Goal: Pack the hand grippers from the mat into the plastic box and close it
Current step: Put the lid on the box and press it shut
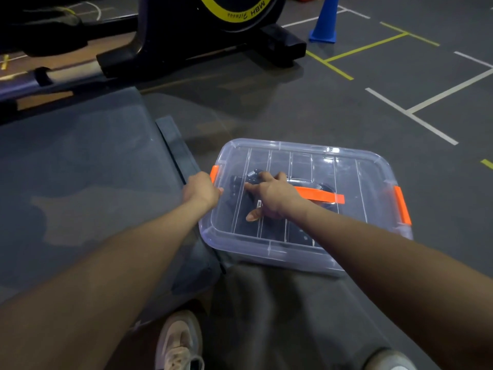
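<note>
I see the clear plastic box (306, 206) on the dark floor (266, 108), just beside the mat's (80, 169) right edge. Its ribbed transparent lid (346, 169) is on, with an orange handle (320, 195) across the middle and an orange latch (402, 205) at each end. Black hand grippers (240, 186) show through it. My left hand (201, 189) curls round the left latch (214, 173); my right hand (269, 194) presses spread fingers on the lid.

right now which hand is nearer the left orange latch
Left. The left hand is right at the latch on the box's end; the right hand rests further in, on the lid.
</note>
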{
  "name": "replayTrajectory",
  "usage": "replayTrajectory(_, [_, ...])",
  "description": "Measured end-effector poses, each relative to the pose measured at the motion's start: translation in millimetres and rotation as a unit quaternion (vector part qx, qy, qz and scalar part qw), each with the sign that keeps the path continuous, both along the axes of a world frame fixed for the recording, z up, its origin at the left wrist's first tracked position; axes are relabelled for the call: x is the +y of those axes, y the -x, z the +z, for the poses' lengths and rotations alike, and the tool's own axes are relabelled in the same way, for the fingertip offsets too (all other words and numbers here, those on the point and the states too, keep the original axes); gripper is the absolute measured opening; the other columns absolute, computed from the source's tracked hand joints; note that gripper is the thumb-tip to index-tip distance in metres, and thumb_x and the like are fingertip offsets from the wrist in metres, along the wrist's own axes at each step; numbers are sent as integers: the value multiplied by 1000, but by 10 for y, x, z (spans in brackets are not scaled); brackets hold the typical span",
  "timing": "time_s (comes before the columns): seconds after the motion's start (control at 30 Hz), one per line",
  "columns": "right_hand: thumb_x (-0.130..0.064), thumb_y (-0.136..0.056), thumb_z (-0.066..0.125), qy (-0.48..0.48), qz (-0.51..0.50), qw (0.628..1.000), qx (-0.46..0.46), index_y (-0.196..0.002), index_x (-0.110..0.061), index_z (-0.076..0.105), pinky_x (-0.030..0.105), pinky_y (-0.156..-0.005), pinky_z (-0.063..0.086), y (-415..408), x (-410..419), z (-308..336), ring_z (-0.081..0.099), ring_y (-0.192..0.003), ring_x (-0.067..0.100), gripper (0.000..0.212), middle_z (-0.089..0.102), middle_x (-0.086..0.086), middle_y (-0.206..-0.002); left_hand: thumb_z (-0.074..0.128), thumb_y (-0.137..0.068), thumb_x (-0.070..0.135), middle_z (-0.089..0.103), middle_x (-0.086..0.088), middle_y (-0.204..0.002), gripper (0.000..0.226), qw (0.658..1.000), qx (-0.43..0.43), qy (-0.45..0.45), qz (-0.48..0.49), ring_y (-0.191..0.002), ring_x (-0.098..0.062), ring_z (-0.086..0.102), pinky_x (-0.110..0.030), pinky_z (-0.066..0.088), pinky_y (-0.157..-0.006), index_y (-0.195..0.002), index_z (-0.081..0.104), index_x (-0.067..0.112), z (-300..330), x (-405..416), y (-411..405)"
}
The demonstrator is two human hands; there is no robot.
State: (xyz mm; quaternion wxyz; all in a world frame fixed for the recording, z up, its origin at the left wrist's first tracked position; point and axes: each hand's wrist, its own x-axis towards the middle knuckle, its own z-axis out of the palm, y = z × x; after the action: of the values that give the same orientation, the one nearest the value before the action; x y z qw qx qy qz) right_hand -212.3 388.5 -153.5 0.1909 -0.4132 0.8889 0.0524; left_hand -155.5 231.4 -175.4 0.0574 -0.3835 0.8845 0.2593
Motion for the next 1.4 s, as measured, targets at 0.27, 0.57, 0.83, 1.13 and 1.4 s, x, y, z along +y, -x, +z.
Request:
replayTrajectory(0.27, [-57,-81,58,10,4,1000,-10,-145,-28,30,39,-111,23,2,38,40,28,-137,30,76,31,12,-150,54,-91,35,56,-17,-122,40,988,-51,100,-110,-109,-36,56,-40,46,-87,-113,54,3,134,131,-5])
replayTrajectory(0.57, [-34,-79,71,57,-83,992,-71,-142,-26,39,34,-115,27,36,925,108,31,-139,31,72,25,7,-155,64,-84,36,46,-5,-130,47,922,14,51,-384,-120,-26,50,-38,43,-98,-124,50,17,323,1136,-236])
replayTrajectory(0.83, [-35,-82,68,8,-141,988,-55,-147,-24,27,39,-116,28,-37,1683,109,31,-138,31,77,19,4,-156,69,-80,26,48,-6,-121,45,835,-65,184,-515,-117,-26,49,-44,48,-87,-118,46,15,345,1487,-458])
replayTrajectory(1.13, [-38,-85,64,-30,-113,991,-66,-149,-31,18,42,-119,21,34,1701,108,18,-145,28,79,8,-2,-159,56,-88,16,48,-9,-117,28,783,-80,242,-568,-110,-27,49,-41,46,-76,-114,47,11,368,1524,-428])
replayTrajectory(1.4, [-48,-87,57,-31,-88,993,-66,-149,-34,16,46,-120,18,75,1656,50,16,-145,30,75,4,-3,-161,47,-92,11,42,-9,-123,28,732,-111,312,-595,-111,-30,47,-39,49,-78,-119,41,10,306,1285,-299])
